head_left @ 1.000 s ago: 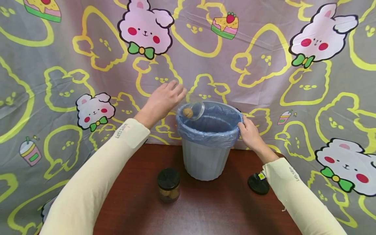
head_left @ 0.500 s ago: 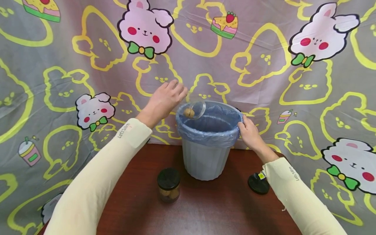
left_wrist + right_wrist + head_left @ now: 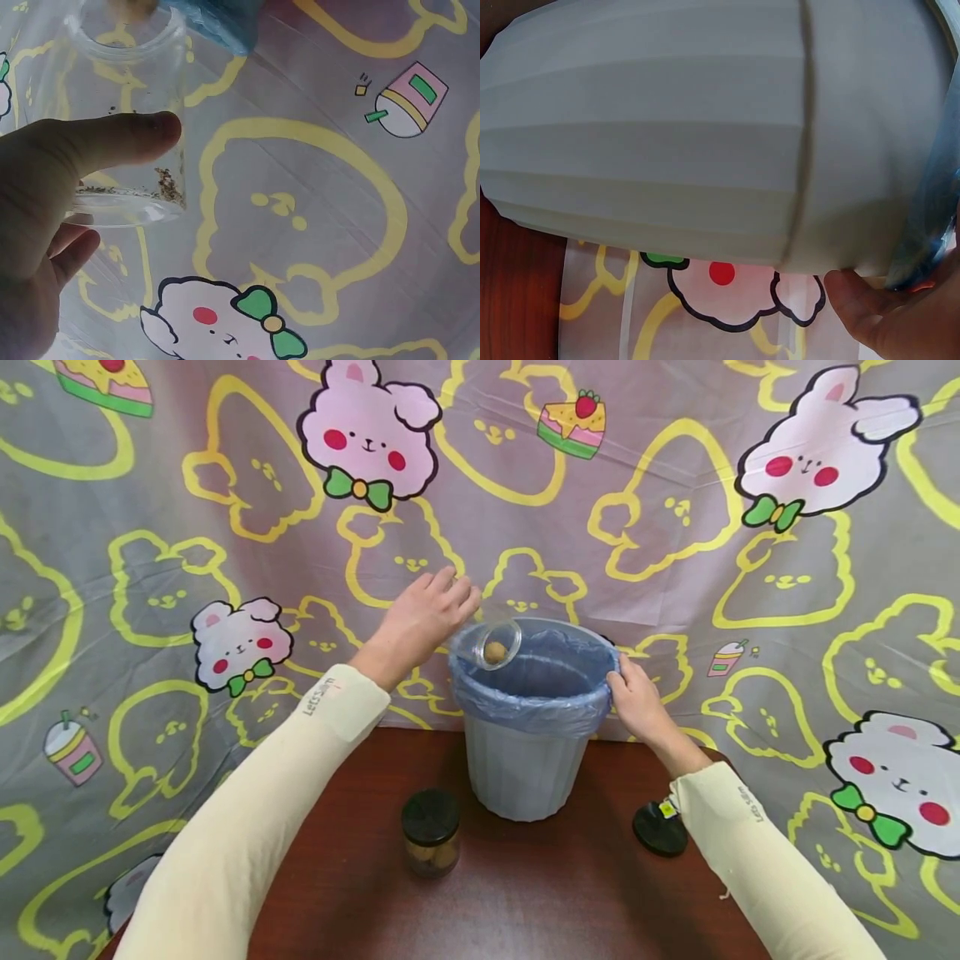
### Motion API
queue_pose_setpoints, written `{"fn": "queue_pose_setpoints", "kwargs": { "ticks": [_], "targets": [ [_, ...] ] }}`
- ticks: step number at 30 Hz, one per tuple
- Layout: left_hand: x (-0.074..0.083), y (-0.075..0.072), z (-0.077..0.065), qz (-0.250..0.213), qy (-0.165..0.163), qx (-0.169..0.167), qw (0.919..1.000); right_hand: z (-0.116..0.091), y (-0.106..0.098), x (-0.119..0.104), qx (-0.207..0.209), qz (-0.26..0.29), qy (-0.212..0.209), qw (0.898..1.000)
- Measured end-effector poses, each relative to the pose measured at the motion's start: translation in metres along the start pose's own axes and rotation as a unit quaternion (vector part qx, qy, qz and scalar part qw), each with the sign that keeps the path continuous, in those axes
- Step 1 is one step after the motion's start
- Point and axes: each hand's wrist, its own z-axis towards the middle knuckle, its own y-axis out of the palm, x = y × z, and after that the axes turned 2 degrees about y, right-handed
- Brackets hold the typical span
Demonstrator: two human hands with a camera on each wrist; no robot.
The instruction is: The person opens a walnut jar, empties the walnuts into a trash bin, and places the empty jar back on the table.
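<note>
My left hand [image 3: 431, 614] grips a clear jar [image 3: 127, 150], tilted with its mouth over the left side of the bin. A round brown, walnut-like lump [image 3: 494, 652] sits at the jar's mouth. Brown crumbs [image 3: 166, 184] cling inside near the jar's base; in the left wrist view the thumb lies across its wall. My right hand [image 3: 637, 697] holds the right rim of a pale grey bin [image 3: 525, 768], pinching the blue bag [image 3: 536, 714] that lines it. The bin stands upright; its bottom inside is hidden.
A second jar [image 3: 431, 852] with a black lid and brown contents stands on the dark red table [image 3: 525, 893], in front of the bin. A black round lid [image 3: 660, 831] lies near the right wrist. A patterned cloth [image 3: 525, 502] hangs close behind the bin.
Inside the tilted jar, the brown lump has shifted right to the mouth, and the jar has turned slightly. The right hand and the bin have stayed in place.
</note>
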Motion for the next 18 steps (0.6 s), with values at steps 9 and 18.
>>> {"fn": "queue_pose_setpoints", "kwargs": {
  "ticks": [9,18],
  "targets": [
    [-0.0016,-0.0037,0.0022,-0.001,0.004,0.007,1.0000,-0.0012,-0.0001,0.0015,-0.001,0.000,0.003,1.000],
    [-0.0013,-0.0087,0.0040,-0.040,0.021,0.015,0.9989,-0.0010,0.0001,0.0001,-0.003,0.000,0.003,1.000]
  ]
}}
